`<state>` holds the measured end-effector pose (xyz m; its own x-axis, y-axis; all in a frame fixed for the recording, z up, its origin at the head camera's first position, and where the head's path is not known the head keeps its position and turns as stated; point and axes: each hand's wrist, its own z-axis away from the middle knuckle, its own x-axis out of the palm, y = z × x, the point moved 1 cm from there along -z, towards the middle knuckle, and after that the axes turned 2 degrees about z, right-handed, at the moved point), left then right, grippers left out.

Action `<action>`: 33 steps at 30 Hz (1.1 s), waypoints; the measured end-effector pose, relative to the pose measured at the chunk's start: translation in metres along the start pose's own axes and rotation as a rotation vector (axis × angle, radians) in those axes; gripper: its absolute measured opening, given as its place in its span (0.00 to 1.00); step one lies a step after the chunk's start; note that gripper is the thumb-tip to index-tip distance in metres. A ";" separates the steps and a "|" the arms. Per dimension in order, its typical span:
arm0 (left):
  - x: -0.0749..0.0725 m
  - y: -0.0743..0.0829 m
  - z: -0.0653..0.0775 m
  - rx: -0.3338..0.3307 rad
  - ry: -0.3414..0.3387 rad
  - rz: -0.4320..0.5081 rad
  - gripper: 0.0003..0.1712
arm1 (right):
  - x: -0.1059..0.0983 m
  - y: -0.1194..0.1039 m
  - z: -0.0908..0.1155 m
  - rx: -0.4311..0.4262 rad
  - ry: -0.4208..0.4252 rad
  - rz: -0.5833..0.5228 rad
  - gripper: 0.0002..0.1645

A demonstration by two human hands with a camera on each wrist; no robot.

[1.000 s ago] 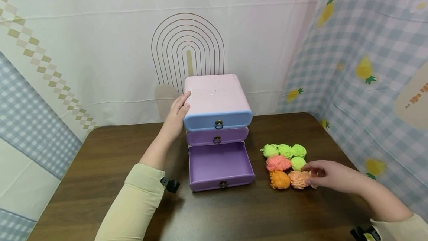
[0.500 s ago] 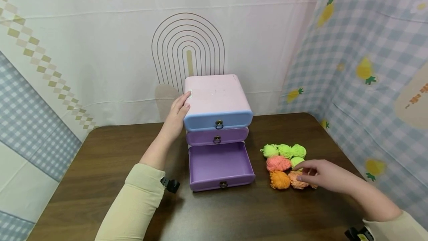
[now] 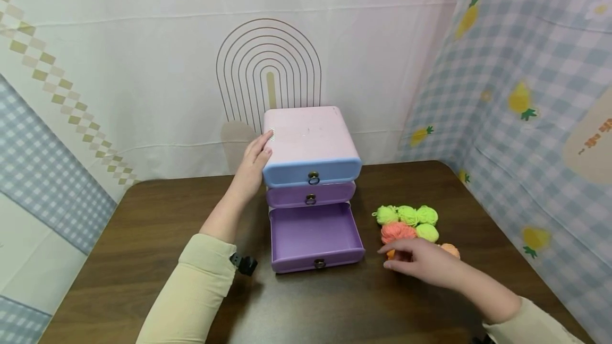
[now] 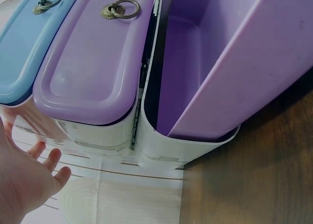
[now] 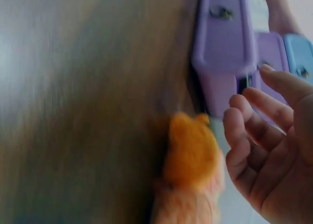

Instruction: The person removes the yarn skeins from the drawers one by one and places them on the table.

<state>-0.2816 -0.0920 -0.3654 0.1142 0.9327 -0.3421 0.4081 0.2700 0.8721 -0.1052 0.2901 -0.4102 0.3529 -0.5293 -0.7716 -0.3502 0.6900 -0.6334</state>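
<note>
A small chest of drawers (image 3: 306, 134) with a pink top stands at the back of the table. Its blue top drawer (image 3: 291, 174) and purple middle drawer (image 3: 287, 196) are closed, while the purple bottom drawer (image 3: 313, 230) is pulled out with nothing inside. My left hand (image 3: 249, 171) rests against the chest's upper left side, fingertips on the top edge. My right hand (image 3: 425, 263) hovers over the front of the yarn balls, fingers loosely bent and holding nothing. It partly hides the orange yarn ball (image 5: 193, 153) and peach yarn (image 3: 450, 250) in the head view.
Behind the right hand lie a coral yarn ball (image 3: 397, 231) and several lime-green yarn balls (image 3: 427, 215), close together. The dark wooden table (image 3: 181, 211) meets a patterned cloth backdrop (image 3: 167, 84) behind and a checked cloth (image 3: 516, 137) at right.
My right hand has moved left across the front yarn balls, from the peach yarn to over the orange ball. The left hand and chest have stayed put.
</note>
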 end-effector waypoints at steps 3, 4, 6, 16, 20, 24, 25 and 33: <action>-0.001 0.000 0.000 -0.003 -0.002 -0.005 0.30 | 0.014 -0.007 -0.006 -0.004 -0.014 -0.009 0.20; -0.001 0.000 0.000 -0.004 -0.002 -0.006 0.30 | 0.018 -0.010 -0.008 -0.008 -0.021 -0.015 0.20; -0.001 0.000 0.000 -0.003 -0.003 -0.009 0.30 | 0.028 -0.015 -0.013 -0.014 -0.036 -0.024 0.20; -0.001 -0.001 0.001 -0.014 -0.002 0.006 0.30 | 0.065 -0.034 -0.040 -0.020 -0.122 0.007 0.23; 0.000 0.000 0.001 -0.021 0.000 0.007 0.30 | 0.072 -0.038 -0.046 -0.031 -0.148 -0.012 0.25; 0.000 0.002 0.000 -0.027 -0.007 -0.002 0.30 | 0.076 -0.038 -0.050 -0.033 -0.146 -0.034 0.25; 0.000 0.003 0.000 -0.026 -0.009 -0.005 0.30 | 0.077 -0.038 -0.050 -0.032 -0.145 -0.041 0.24; 0.000 0.002 0.001 -0.024 -0.004 -0.008 0.30 | 0.087 -0.041 -0.055 -0.028 -0.130 -0.134 0.23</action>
<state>-0.2805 -0.0920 -0.3640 0.1148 0.9296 -0.3503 0.3869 0.2829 0.8776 -0.1074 0.1888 -0.4550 0.5065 -0.5463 -0.6670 -0.3153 0.6026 -0.7331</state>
